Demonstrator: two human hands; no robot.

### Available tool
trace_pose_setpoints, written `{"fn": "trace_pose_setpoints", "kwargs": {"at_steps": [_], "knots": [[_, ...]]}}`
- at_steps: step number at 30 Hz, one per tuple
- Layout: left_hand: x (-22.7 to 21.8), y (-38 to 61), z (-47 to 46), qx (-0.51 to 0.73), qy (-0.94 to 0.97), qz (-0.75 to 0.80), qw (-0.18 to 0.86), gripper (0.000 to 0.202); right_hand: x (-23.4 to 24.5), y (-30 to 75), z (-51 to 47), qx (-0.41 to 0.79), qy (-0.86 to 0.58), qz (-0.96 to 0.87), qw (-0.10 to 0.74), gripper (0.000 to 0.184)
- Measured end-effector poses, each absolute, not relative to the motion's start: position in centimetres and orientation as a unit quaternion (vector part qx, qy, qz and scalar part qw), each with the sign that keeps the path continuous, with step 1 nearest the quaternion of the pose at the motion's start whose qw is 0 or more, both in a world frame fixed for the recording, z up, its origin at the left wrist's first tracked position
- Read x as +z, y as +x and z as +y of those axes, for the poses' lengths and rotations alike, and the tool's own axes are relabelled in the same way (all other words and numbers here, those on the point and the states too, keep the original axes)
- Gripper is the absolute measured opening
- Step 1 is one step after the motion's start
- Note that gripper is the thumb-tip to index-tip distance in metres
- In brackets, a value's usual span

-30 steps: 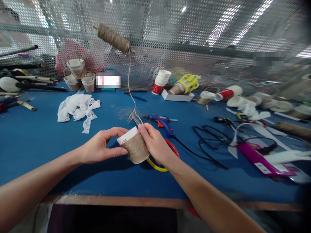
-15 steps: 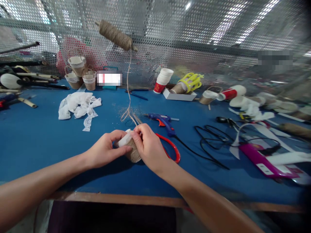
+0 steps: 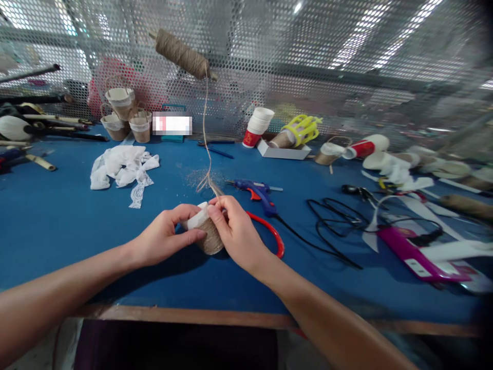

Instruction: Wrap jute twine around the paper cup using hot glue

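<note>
A small paper cup, its lower part wrapped in brown twine and its upper part white, lies tilted between my two hands just above the blue table. My left hand holds the white end, thumb on the near side and fingers curled over it. My right hand grips the cup's right side near the top, thumb and forefinger pinched by the white band. A strand of twine hangs from a spool down to my right fingertips, where loose ends bunch together. My right fingers hide part of the cup.
A blue glue gun and a red loop lie right of my hands. White lace is heaped at left. Twine-wrapped baskets stand behind it; stacked paper cups stand mid-back. Black cable and a purple power strip are at right.
The cup has turned slightly in my hands. The twine's loose loops near my right fingers have shifted and drawn narrower. Both hands keep their hold.
</note>
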State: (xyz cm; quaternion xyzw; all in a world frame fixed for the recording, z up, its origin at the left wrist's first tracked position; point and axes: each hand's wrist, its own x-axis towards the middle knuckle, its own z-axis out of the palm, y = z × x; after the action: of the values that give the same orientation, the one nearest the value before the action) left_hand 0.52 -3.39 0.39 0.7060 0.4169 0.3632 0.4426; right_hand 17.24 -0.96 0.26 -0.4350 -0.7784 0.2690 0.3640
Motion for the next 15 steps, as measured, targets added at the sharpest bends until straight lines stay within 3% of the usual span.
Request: {"fn": "trace_pose_setpoints", "kwargs": {"at_steps": [9,15], "knots": [[0.8,0.7,-3.33,0.328,0.702,0.425,0.467,0.026,0.13,16.93,-1.2,0.204,-0.43,-0.797,0.373,0.016],[0.82,0.6,-3.28,0.35,0.687,0.421,0.477,0.018,0.22,16.66,-1.61,0.113,-0.403,-0.835,0.358,0.018]]}}
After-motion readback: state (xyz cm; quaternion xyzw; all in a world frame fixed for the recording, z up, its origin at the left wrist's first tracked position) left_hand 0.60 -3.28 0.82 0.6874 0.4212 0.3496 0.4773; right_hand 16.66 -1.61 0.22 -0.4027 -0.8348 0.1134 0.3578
